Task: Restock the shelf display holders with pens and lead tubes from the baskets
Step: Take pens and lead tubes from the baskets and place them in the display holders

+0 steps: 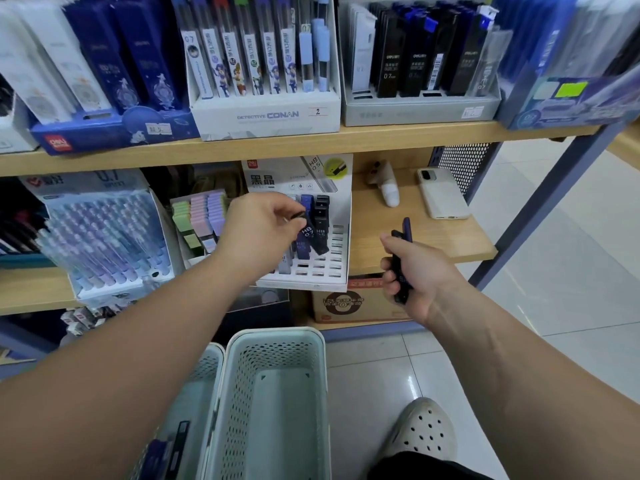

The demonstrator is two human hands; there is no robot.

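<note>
Head view, one entry per item as I read it from my station. Left hand (256,226): thumb and forefinger pinched on the top end of a black lead tube (307,234) marked HB 0.7, other fingers curled under. The tube hangs tilted from the fingertips, its lower end among the tubes already standing in the white display holder (333,268) directly beyond and below that hand; whether it has seated in a slot I cannot tell. Most of the holder's slots on the side nearer the right hand are bare. Right hand (419,275): fingers wrapped round a small bundle of dark tubes (406,230), black and purple, ends sticking out above the thumb and below the palm; it is held apart from the holder, off its edge. Past this hand, on the shelf board: a white phone (440,194), face down. Below it, a cardboard box (353,303). Beside the left hand, on its outer side: a stack of pastel pads (204,216). Beneath both forearms: two pale green perforated baskets side by side, the right basket (277,332) showing a bare floor, the left basket (215,351) holding dark packets (176,441), blurred.
</note>
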